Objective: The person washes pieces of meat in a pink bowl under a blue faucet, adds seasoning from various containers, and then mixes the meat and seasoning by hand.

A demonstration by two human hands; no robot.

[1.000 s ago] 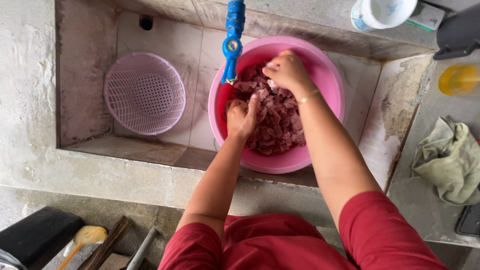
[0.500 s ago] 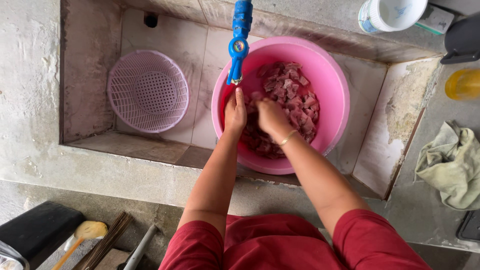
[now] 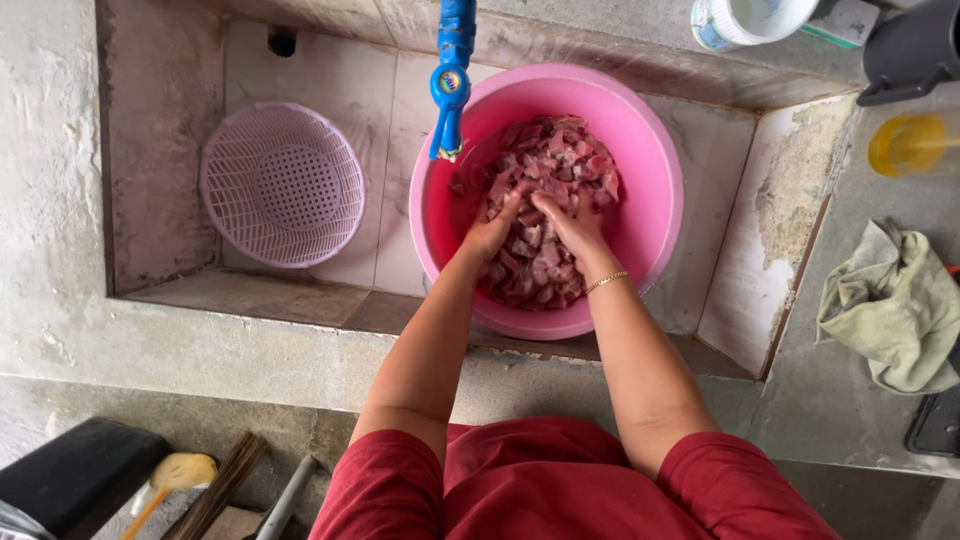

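Observation:
A pink basin (image 3: 655, 190) stands in a tiled concrete sink and holds several pieces of raw red meat (image 3: 560, 165). Both hands are down in the meat, side by side near the basin's front. My left hand (image 3: 492, 232) presses into the pieces with fingers spread. My right hand (image 3: 568, 224) lies beside it, fingers also on the meat, with a thin gold bracelet at the wrist. A blue tap (image 3: 450, 75) hangs over the basin's left rim.
A pale pink plastic strainer basket (image 3: 283, 184) lies in the sink's left half. On the right counter are a crumpled greenish cloth (image 3: 895, 305), a yellow container (image 3: 905, 145), a black jug (image 3: 915, 45) and a white cup (image 3: 750, 20). A black object and a wooden spoon sit bottom left.
My right hand has come back from the basin's far side to the front, beside my left hand. Both hands now press into the meat together.

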